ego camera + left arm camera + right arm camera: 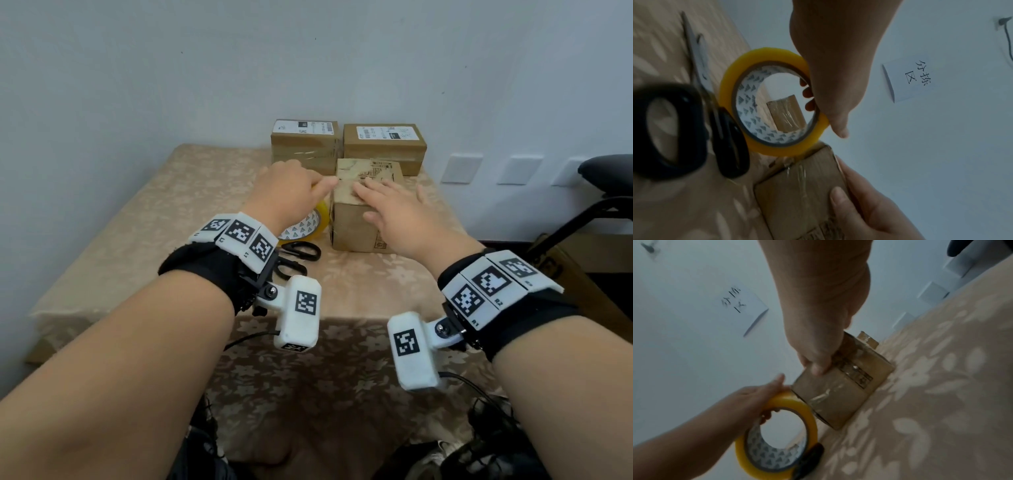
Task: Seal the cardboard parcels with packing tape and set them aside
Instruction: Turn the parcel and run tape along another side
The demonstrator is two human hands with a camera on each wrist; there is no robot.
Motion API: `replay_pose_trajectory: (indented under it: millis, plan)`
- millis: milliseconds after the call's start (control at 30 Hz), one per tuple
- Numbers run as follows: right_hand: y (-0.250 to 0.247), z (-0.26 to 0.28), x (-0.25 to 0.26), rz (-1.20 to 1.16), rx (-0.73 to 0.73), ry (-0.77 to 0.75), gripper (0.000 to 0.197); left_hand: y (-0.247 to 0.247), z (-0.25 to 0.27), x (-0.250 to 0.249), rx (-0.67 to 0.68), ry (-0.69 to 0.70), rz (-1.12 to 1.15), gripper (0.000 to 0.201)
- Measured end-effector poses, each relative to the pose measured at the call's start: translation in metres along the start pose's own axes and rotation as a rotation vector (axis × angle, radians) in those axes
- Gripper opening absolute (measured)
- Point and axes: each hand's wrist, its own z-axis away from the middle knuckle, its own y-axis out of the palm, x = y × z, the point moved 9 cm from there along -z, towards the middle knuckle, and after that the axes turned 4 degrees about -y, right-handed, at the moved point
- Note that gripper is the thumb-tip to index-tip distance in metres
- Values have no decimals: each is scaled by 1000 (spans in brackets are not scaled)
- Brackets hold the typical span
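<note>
A small cardboard box [356,229] stands mid-table on the flowered cloth, with clear tape across its near face [826,395]. My right hand [380,202] lies flat on its top, fingers straight, and the thumb [836,196] presses the near face. A yellow tape roll [317,224] stands on edge against the box's left side. My left hand [301,192] grips the roll, with fingers through its core [807,94] and the thumb [840,131] stretched over the rim toward the box's top edge.
Black-handled scissors [296,257] lie just in front of the roll. Two taped, labelled boxes [305,147] [385,147] stand at the back by the wall. A dark chair [606,178] is off the table's right side. The table's near edge [342,318] drops toward me.
</note>
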Motion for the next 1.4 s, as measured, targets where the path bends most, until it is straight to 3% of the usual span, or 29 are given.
replay_pose_trajectory:
  millis: [167, 300, 500, 700, 933, 1067, 1400]
  plan:
    - [-8, -2, -11, 83, -118, 28, 52, 7, 8, 17, 100, -10, 245, 72]
    - [-13, -6, -12, 79, -146, 25, 56, -1, 16, 21, 35, 29, 450, 53]
    - [-23, -10, 15, -176, -262, 71, 47, 1, 13, 15, 16, 96, 402, 45]
    - [-1, -25, 12, 37, -173, 139, 52, -8, 13, 15, -20, 80, 421, 43]
    - [1, -25, 8, 70, -133, 131, 52, -1, 17, 25, 153, 83, 102, 40]
    - [-2, -28, 11, 55, -146, 175, 49, -4, 18, 19, 108, 122, -133, 42]
    - [6, -36, 20, 210, -166, 268, 51, 7, 16, -2, 103, 198, -248, 43]
